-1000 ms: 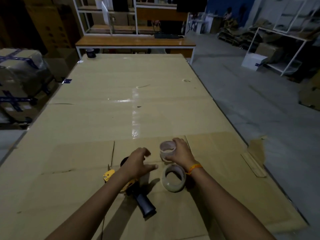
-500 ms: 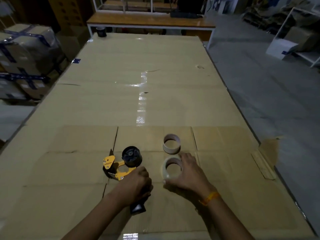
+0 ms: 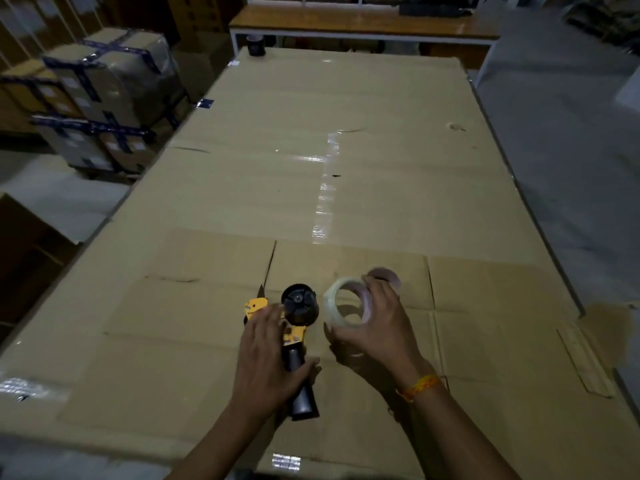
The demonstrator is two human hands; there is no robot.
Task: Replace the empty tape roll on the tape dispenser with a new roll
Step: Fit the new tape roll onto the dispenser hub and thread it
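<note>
A yellow and black tape dispenser [image 3: 294, 327] lies on the cardboard-covered table [image 3: 346, 188]. Its black hub [image 3: 300, 303] is bare and faces up. My left hand [image 3: 268, 358] is closed around the dispenser's black handle. My right hand [image 3: 381, 327] holds a new clear tape roll [image 3: 341, 304] tilted on edge, just right of the hub and lifted off the table. The empty cardboard core [image 3: 385, 276] lies on the table behind my right hand, partly hidden by my fingers.
A dark tape roll [image 3: 256, 47] stands at the table's far left corner. Wrapped cartons [image 3: 100, 102] are stacked on the floor to the left. A wooden bench [image 3: 363, 24] stands beyond the table. The table's right edge drops to grey floor [image 3: 571, 150].
My right hand has picked the new roll up off the table and tipped it toward the hub. My left hand has slid up the dispenser's handle. The camera has come closer.
</note>
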